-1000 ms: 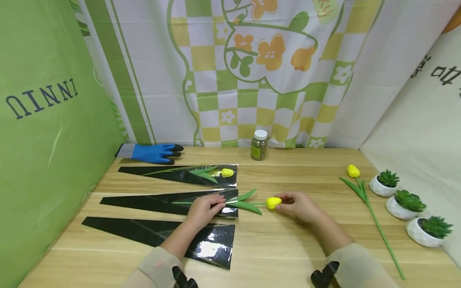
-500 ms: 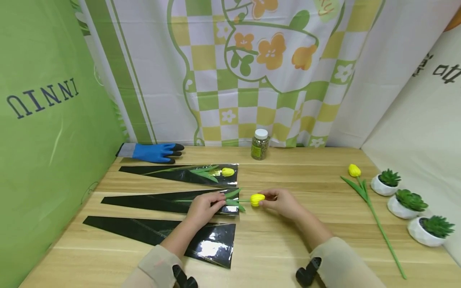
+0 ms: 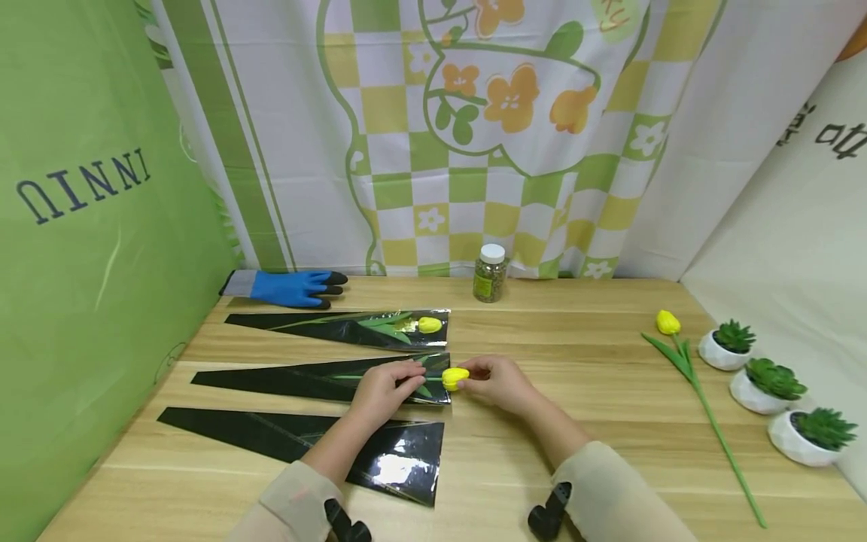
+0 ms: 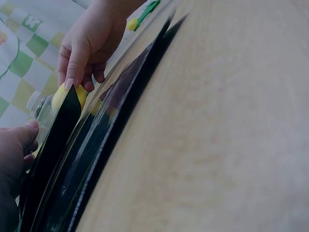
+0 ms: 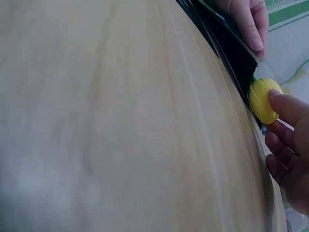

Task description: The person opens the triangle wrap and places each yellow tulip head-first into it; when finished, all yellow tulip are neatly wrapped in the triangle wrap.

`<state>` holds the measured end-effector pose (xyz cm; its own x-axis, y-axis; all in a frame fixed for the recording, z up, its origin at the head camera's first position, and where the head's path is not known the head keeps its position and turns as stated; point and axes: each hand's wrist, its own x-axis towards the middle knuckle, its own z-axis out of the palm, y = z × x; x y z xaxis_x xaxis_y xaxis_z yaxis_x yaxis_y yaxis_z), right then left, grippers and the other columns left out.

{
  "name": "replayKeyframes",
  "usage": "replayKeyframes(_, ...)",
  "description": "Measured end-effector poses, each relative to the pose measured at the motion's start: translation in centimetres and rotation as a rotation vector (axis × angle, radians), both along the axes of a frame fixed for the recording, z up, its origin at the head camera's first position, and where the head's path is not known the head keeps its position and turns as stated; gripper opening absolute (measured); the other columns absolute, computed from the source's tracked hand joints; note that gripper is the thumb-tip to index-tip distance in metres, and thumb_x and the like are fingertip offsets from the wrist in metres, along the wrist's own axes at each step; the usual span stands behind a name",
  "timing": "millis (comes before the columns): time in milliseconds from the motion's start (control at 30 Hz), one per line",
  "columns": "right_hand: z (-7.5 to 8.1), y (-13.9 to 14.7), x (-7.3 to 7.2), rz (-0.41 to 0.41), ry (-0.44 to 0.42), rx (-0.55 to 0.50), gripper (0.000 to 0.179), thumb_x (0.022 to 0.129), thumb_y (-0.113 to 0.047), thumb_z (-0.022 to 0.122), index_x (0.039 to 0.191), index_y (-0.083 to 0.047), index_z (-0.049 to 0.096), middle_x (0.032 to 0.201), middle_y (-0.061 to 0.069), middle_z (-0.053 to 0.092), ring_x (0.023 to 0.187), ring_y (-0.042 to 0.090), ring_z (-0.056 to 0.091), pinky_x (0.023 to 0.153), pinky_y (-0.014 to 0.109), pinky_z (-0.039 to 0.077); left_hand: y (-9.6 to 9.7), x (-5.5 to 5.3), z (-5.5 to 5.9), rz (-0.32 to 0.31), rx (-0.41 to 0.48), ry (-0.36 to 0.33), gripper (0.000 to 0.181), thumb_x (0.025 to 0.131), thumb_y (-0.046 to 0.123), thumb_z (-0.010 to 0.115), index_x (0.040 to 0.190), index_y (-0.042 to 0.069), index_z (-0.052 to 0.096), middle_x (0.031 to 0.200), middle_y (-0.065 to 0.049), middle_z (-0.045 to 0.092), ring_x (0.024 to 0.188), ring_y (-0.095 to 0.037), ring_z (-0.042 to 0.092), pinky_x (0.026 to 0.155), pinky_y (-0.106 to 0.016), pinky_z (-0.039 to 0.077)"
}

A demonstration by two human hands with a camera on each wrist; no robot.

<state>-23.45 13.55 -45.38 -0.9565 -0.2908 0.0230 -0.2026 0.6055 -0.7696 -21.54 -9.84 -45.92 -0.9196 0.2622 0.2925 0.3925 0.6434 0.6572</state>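
My right hand (image 3: 503, 384) pinches the yellow head of an artificial tulip (image 3: 454, 379) between thumb and fingers. The tulip's green stem and leaves lie inside the middle black flower sleeve (image 3: 271, 382), and its head is at the sleeve's wide mouth. My left hand (image 3: 384, 390) pinches the upper layer of that sleeve near the mouth. In the left wrist view, the lifted black layer (image 4: 53, 145) stands apart from the one below, beside the yellow tulip head (image 4: 60, 96). The right wrist view shows my right thumb pressed on the tulip head (image 5: 263, 100); part of the stem is hidden.
Behind lies a sleeve (image 3: 318, 327) with a yellow tulip inside; in front lies another black sleeve (image 3: 271, 436). A loose tulip (image 3: 711, 414) and several potted succulents (image 3: 768, 388) are at right. A jar (image 3: 490, 275) and blue glove (image 3: 287, 288) stand at the back.
My right hand has moved left with the tulip, sliding its leaves and then its head into the middle sleeve's mouth. The left hand has stayed in place at the sleeve.
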Motion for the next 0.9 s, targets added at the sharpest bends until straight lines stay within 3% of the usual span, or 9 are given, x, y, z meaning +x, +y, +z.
replayKeyframes(367, 0.0, -2.3, -0.1, 0.032, 0.054, 0.001, 0.026, 0.083, -0.023, 0.078, 0.103, -0.007, 0.075, 0.089, 0.001, 0.073, 0.080, 0.009, 0.060, 0.076, 0.027, 0.053, 0.1, 0.1, 0.2, 0.021, 0.027, -0.020, 0.020, 0.090, 0.022, 0.071, 0.107, 0.012, 0.077, 0.118, -0.004, 0.072, 0.117, -0.024, 0.066, 0.102, -0.044, 0.051)
replayKeyframes(767, -0.4, -3.3, -0.3, 0.028, -0.017, -0.043, 0.019, 0.086, -0.018, 0.075, 0.103, -0.009, 0.076, 0.092, 0.003, 0.074, 0.085, 0.013, 0.064, 0.083, 0.032, 0.055, 0.1, 0.1, 0.1, 0.026, 0.030, -0.010, 0.020, 0.089, 0.022, 0.072, 0.106, 0.013, 0.077, 0.117, -0.003, 0.073, 0.116, -0.024, 0.066, 0.101, -0.043, 0.052)
replayKeyframes(900, -0.6, -3.5, -0.4, 0.016, -0.017, -0.051, 0.019, 0.085, -0.019, 0.075, 0.102, -0.009, 0.076, 0.092, 0.004, 0.075, 0.084, 0.013, 0.064, 0.080, 0.031, 0.054, 0.0, 0.0, 0.0, 0.027, 0.025, -0.009, 0.020, 0.089, 0.022, 0.072, 0.107, 0.013, 0.077, 0.117, -0.003, 0.073, 0.116, -0.023, 0.066, 0.101, -0.043, 0.052)
